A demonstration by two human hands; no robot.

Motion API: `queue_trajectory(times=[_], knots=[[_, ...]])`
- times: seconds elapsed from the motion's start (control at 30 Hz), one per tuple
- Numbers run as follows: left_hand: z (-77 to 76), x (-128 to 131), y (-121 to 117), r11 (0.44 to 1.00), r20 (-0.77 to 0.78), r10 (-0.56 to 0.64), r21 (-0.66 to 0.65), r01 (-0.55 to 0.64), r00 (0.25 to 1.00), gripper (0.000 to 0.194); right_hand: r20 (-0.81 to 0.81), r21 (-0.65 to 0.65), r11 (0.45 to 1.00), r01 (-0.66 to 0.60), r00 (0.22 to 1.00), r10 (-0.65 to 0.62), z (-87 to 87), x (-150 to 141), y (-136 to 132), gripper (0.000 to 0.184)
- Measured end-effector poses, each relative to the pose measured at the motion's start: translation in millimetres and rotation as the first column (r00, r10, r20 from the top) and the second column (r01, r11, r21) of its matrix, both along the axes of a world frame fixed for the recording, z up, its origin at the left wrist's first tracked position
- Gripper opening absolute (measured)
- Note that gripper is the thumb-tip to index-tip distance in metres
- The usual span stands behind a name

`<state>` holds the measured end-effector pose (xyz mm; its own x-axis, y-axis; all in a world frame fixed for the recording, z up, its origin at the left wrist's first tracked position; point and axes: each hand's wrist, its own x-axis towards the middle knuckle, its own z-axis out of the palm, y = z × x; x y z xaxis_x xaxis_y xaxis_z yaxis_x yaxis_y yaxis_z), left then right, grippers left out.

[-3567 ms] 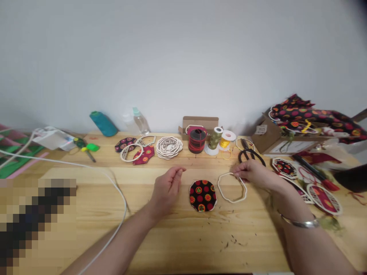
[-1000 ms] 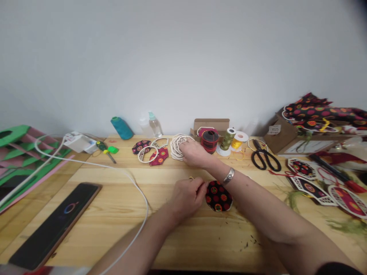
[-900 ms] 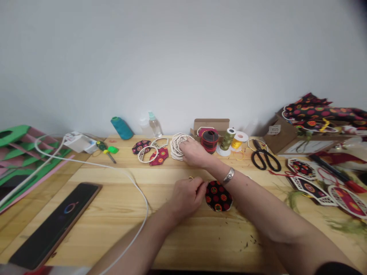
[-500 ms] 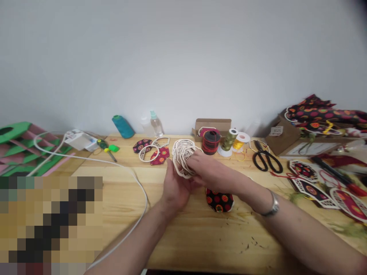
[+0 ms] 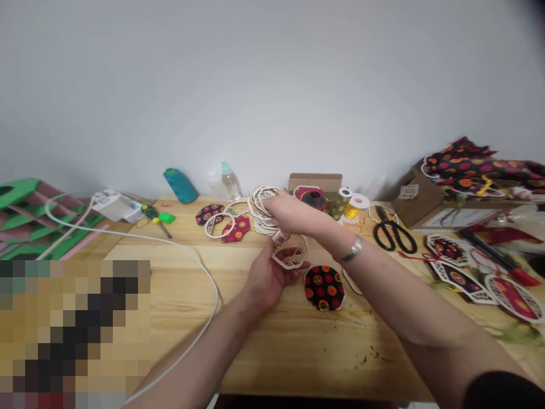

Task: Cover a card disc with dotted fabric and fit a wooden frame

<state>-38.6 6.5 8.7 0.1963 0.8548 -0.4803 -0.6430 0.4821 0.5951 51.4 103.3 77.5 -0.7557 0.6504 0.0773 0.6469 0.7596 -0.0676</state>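
Observation:
My left hand (image 5: 267, 275) is closed on a pale octagonal lattice frame (image 5: 301, 253), held tilted with fingers behind it. Farther back, my right hand (image 5: 293, 213) has its fingers curled at the right edge of several pale cut-out frames (image 5: 259, 207), above the rest of their pile. Its fingertips are partly hidden. A rounded piece covered in black floral fabric (image 5: 324, 288) lies flat on the wooden table, right of my left hand. Partly hidden under my right forearm is a thin plain frame (image 5: 352, 282).
Behind are thread spools (image 5: 342, 204), a yellow wire spool (image 5: 356, 207), a cardboard box (image 5: 315, 182) and black scissors (image 5: 394, 236). Fabric-covered frames (image 5: 462, 281) lie at right beside a larger box (image 5: 447, 213). A white cable (image 5: 208, 278) loops left; a screwdriver (image 5: 155, 220) lies beyond it.
Both hands came together at the frame pile, which was lifted forward. Now my left hand has one lattice frame, and my right hand has moved back with the other frames.

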Motion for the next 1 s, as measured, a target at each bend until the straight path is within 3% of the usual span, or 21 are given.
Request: queue_trajectory(times=[0.13,0.27,0.43,0.5,0.6,0.7,0.8,0.87,1.0], knots=[[0.7,0,0,1.0,-0.015,-0.013,-0.004,0.013,1.0,0.038,0.037,-0.034,0.997,0.069,0.997,-0.068,-13.9,-15,20,0.025],[0.0,0,0,0.999,-0.033,-0.044,0.01,0.044,0.998,0.035,-0.023,-0.048,0.996,0.071,0.997,-0.072,-13.0,-3,18,0.024],[0.6,1,0,0.994,-0.079,-0.074,0.072,0.08,0.994,0.032,-0.312,-0.085,0.994,0.07,0.946,-0.093,-6.3,48,-8,0.028],[-0.3,2,0,0.99,-0.129,-0.065,0.118,0.081,0.989,0.032,-0.406,-0.129,0.986,0.102,0.902,-0.146,-10.9,77,-24,0.027],[-3.9,1,0,0.972,-0.318,0.021,0.228,0.055,0.948,0.028,-0.394,-0.233,0.948,0.216,0.871,-0.295,-26.6,121,-45,0.021],[-8.2,0,0,0.948,-0.578,0.124,0.308,0.075,0.806,0.027,-0.393,-0.227,0.898,0.377,0.808,-0.439,-45.6,156,-53,0.018],[-10.9,-3,1,0.938,-0.799,0.176,0.313,0.148,0.575,0.031,-0.408,-0.168,0.852,0.495,0.752,-0.517,-57.8,176,-54,0.017],[-12.0,-5,2,0.932,-0.891,0.227,0.316,0.179,0.392,0.035,-0.361,-0.133,0.849,0.512,0.772,-0.523,-59.5,183,-54,0.017],[-13.3,-10,6,0.919,-0.956,0.27,0.291,0.268,0.113,0.035,-0.212,-0.167,0.876,0.451,0.852,-0.479,-51.6,190,-56,0.017]])
